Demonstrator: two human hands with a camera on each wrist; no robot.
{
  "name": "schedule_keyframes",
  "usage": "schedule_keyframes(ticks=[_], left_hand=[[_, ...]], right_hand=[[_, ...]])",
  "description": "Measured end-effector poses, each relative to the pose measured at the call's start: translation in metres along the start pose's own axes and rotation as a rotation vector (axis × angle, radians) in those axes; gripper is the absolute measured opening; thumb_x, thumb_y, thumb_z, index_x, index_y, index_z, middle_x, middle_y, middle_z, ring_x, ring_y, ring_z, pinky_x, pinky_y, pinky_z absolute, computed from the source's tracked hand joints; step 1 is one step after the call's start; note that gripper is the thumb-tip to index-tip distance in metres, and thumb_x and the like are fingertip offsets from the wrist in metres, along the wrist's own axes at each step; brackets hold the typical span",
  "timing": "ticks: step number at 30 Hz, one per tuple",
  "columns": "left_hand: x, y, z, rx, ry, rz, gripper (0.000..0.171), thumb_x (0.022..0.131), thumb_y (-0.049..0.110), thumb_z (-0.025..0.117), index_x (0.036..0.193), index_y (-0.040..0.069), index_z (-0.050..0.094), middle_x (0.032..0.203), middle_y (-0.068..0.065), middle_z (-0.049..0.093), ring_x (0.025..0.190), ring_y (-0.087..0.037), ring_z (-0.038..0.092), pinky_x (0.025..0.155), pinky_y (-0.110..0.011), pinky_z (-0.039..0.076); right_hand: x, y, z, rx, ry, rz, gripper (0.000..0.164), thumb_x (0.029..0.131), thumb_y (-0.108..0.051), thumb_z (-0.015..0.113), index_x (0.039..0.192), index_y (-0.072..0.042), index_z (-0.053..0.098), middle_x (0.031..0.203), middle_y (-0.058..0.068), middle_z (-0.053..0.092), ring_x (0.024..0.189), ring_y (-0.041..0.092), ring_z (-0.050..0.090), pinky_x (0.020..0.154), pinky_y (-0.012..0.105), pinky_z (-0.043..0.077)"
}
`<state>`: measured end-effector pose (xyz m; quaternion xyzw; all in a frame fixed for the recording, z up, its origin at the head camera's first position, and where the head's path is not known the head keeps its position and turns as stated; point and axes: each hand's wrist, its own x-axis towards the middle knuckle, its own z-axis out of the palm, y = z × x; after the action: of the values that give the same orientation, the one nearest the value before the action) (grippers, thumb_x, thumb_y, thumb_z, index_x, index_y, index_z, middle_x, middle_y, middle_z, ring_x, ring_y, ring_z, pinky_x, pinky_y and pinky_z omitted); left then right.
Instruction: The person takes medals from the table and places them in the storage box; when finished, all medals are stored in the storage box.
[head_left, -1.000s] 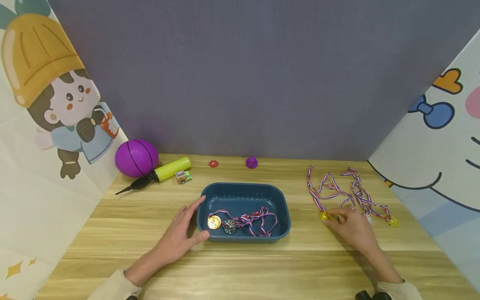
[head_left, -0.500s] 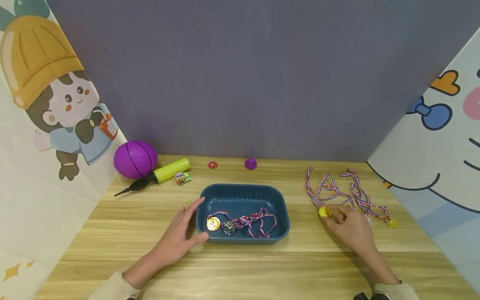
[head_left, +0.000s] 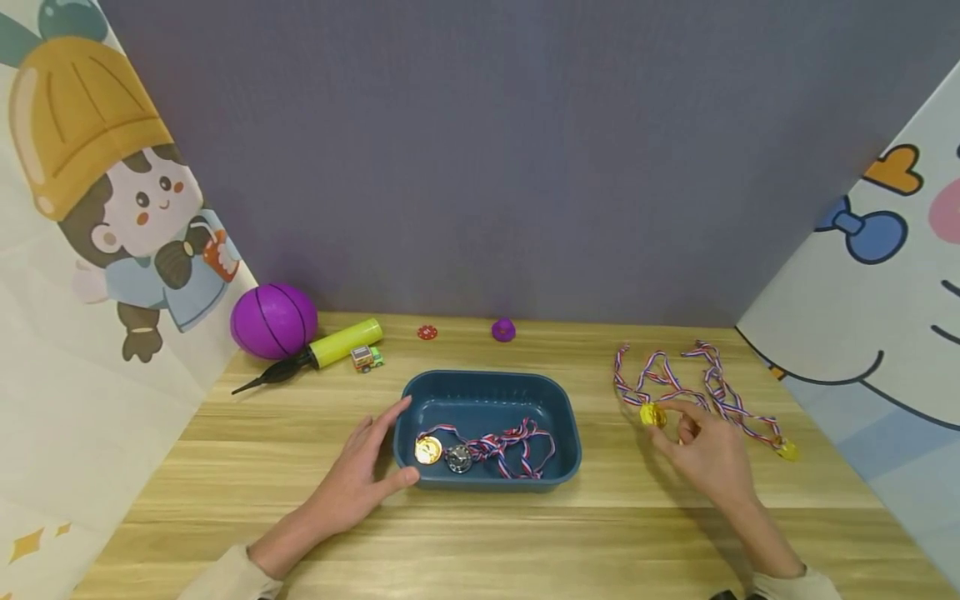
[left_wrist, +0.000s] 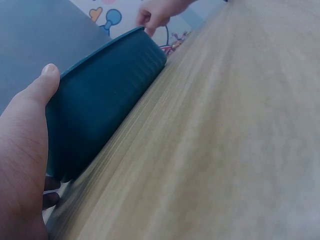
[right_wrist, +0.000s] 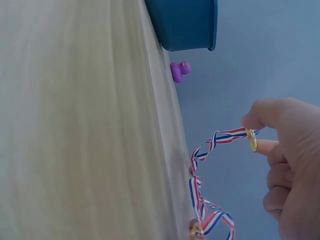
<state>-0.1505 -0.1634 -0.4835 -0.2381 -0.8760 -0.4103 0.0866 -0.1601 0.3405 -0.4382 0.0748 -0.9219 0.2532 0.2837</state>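
Observation:
My right hand [head_left: 708, 454] pinches a gold medal [head_left: 652, 414] between thumb and index finger. In the right wrist view this medal [right_wrist: 252, 140] is held edge-on above the table, its striped ribbon [right_wrist: 220, 137] trailing down. My left hand [head_left: 360, 475] spreads along the left end of a dark blue plastic basin [head_left: 491, 482], fingers and thumb touching its side and rim. Inside lie a gold medal [head_left: 428, 450] and a dark silver medal [head_left: 458, 458] with tangled red, white and blue ribbons [head_left: 517, 442]. To the right of my right hand rests another gold medal [head_left: 787, 450].
More striped ribbons [head_left: 723, 392] lie on the wooden table [head_left: 480, 542] at the right. Along the back are a purple ball [head_left: 274, 321], a yellow hand pump [head_left: 345, 343], a toy truck [head_left: 366, 358], a red chip [head_left: 427, 332] and a purple rubber duck [head_left: 503, 330].
My right hand has lifted the gold medal off the table and moved it slightly away from me, its ribbon bunching up behind. My left hand stays at the basin.

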Motion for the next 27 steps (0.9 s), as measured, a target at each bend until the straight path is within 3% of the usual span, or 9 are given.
schedule_keyframes(ticks=[8,17,27], left_hand=[[0.000,-0.001,0.001,0.001,-0.003,-0.009,0.094,0.101,0.047,0.079,0.177,0.031,0.027,0.169,-0.021,0.049,0.156,-0.059,0.039,0.126,-0.083,0.018],[-0.001,-0.003,0.001,-0.003,-0.003,-0.002,0.092,0.102,0.052,0.076,0.177,0.030,0.027,0.168,-0.021,0.051,0.155,-0.054,0.044,0.127,-0.081,0.018],[0.000,-0.002,0.001,-0.007,-0.003,0.005,0.092,0.103,0.057,0.074,0.177,0.030,0.027,0.167,-0.021,0.053,0.155,-0.054,0.044,0.127,-0.082,0.018]], right_hand=[[0.008,-0.009,-0.006,0.021,0.051,-0.038,0.033,0.075,-0.012,0.097,0.106,-0.010,0.084,0.061,-0.013,0.041,0.053,-0.002,0.028,0.048,0.023,0.024],[0.023,-0.026,-0.011,0.020,0.094,-0.080,0.032,0.076,-0.016,0.095,0.106,-0.010,0.085,0.060,-0.014,0.041,0.054,-0.003,0.028,0.050,0.024,0.025],[0.040,-0.053,-0.012,0.010,0.077,-0.126,0.029,0.079,-0.019,0.092,0.106,-0.010,0.087,0.058,-0.014,0.038,0.053,-0.001,0.025,0.051,0.024,0.022]])
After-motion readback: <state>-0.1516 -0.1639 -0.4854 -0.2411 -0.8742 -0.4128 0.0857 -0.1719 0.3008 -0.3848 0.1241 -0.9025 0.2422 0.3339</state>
